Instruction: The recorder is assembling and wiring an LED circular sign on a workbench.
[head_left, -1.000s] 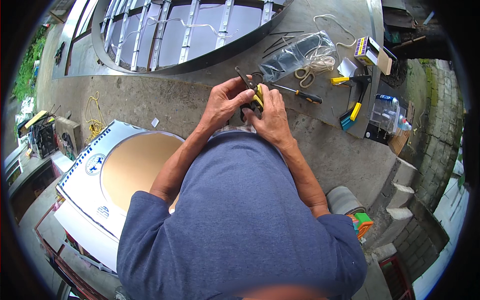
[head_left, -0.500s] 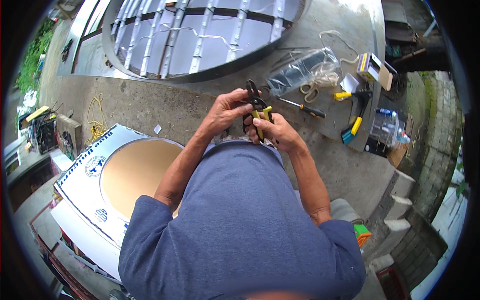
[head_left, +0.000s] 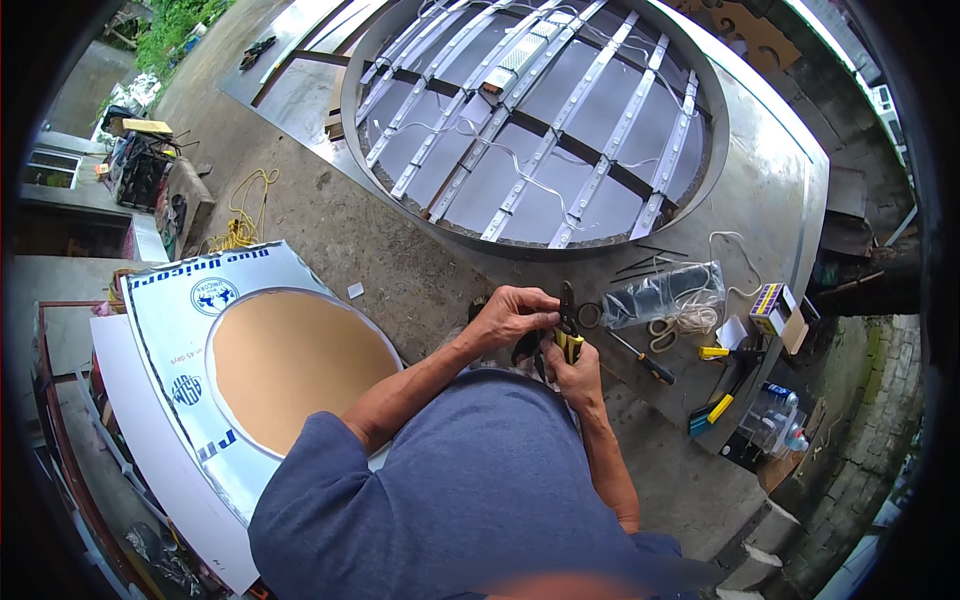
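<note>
In front of my waist, my right hand (head_left: 577, 378) is closed round the yellow handles of wire strippers (head_left: 567, 312), whose black jaws point up and away from me. My left hand (head_left: 513, 320) sits beside the jaws, thumb and fingers pinched together at the tool. Whatever lies between those fingertips is too small to make out. Beyond both hands stands a large round metal frame (head_left: 455, 236) with rows of white LED strips (head_left: 535, 165), loose white wires and a white perforated power supply (head_left: 527, 55) in it.
Right of my hands lie a screwdriver (head_left: 645, 358), a clear plastic bag (head_left: 640, 300), a cord bundle (head_left: 690, 318), a small box (head_left: 772, 308) and a yellow-handled tool (head_left: 718, 408). At left is a white-and-blue sheet (head_left: 165, 330) around a tan disc (head_left: 300, 370). Yellow rope (head_left: 240, 230) lies behind.
The view has turned and tipped up, so more of the round frame and its power supply shows. My left hand remains pinched near the jaws; my right still grips the wire strippers.
</note>
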